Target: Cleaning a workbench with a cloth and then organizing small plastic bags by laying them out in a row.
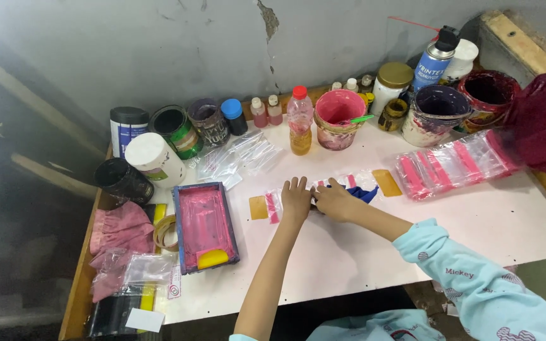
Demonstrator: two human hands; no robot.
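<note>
My left hand [296, 197] lies flat, fingers spread, on a clear plastic bag with a pink strip [274, 207] on the white table [475, 221]. My right hand [332, 201] is beside it, fingers curled on the same bag, with a blue cloth [364, 194] just past its knuckles. Two amber squeegee pieces lie on either side, one at the left [258, 207] and one at the right [387, 182]. What the right hand grips is partly hidden.
A blue-framed screen with pink ink [205, 225] lies left. A stack of pink-striped bags [453, 164] sits right. Paint tubs, jars, a spray can [435, 59] and a bottle [300, 120] line the wall. Pink rags [120, 237] and a tape roll [166, 233] occupy the left edge.
</note>
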